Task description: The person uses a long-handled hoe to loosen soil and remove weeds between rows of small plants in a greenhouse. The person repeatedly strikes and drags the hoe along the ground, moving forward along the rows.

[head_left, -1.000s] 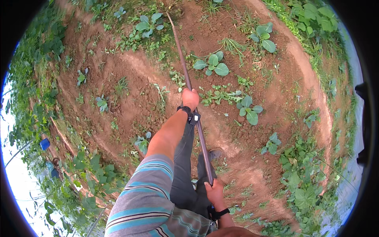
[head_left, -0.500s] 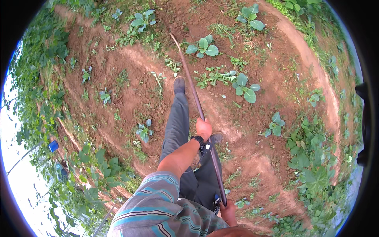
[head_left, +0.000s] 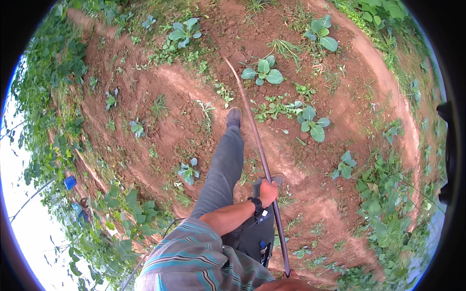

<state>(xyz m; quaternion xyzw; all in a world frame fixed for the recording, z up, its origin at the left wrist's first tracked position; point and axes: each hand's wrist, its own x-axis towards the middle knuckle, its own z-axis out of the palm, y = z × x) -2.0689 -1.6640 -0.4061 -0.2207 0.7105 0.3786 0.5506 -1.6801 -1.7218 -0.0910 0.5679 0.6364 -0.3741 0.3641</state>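
A long brown wooden tool handle (head_left: pixel 257 131) slants from the soil ahead down to my body. Whatever head it has at the far end blends into the soil and cannot be made out. My left hand (head_left: pixel 268 192), with a black watch on its wrist, is wrapped around the handle at about thigh height. Low in the picture, my right hand (head_left: pixel 294 275) is at the handle's near end, mostly hidden by my forearm and the picture's edge. Beside the handle's far part grows a leafy blue-green young plant (head_left: pixel 263 72).
Several similar plants stand around, including one to the right (head_left: pixel 313 124) and one left of my leg (head_left: pixel 188 171). My front shoe (head_left: pixel 233 117) is on the reddish soil (head_left: pixel 160 131) among weeds. Vines (head_left: pixel 383 213) border the right side; denser foliage (head_left: pixel 53 87) lines the left.
Both hands have drawn the handle back toward my body and slightly right, its far end coming nearer. My left hand is lower; my right hand has sunk toward the lower edge.
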